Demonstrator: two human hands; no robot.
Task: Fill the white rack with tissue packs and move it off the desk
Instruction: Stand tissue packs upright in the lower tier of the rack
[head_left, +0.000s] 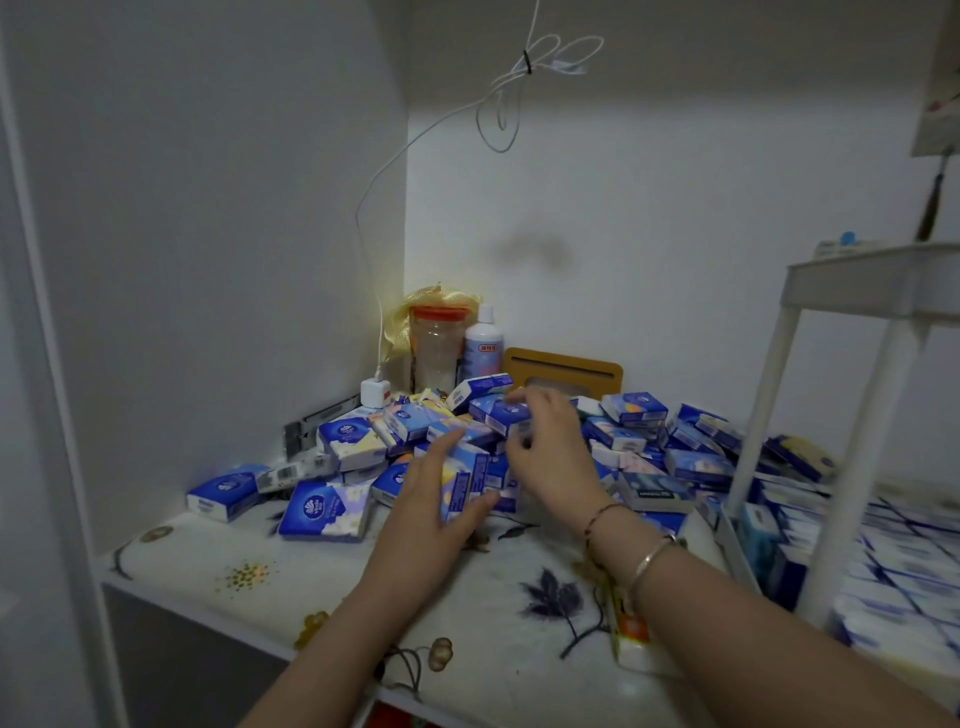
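Several blue-and-white tissue packs (636, 408) lie heaped on the desk (218, 566) against the corner walls. My left hand (434, 499) holds a few upright packs (462, 480) at the front of the heap, fingers along their left side and thumb underneath. Just to the right, my right hand (550, 449) curls its fingers over a pack (501, 415) higher in the heap. The white rack (883, 291) stands at the right edge, and rows of packs (893, 551) fill its lower tier.
A clear jar with a red lid (439, 343), a white bottle (483, 345) and a brown holder (563, 366) stand in the corner behind the heap. A white charger (375, 392) with its cable hangs down the wall. An orange-and-white pack (631, 631) lies by my right forearm.
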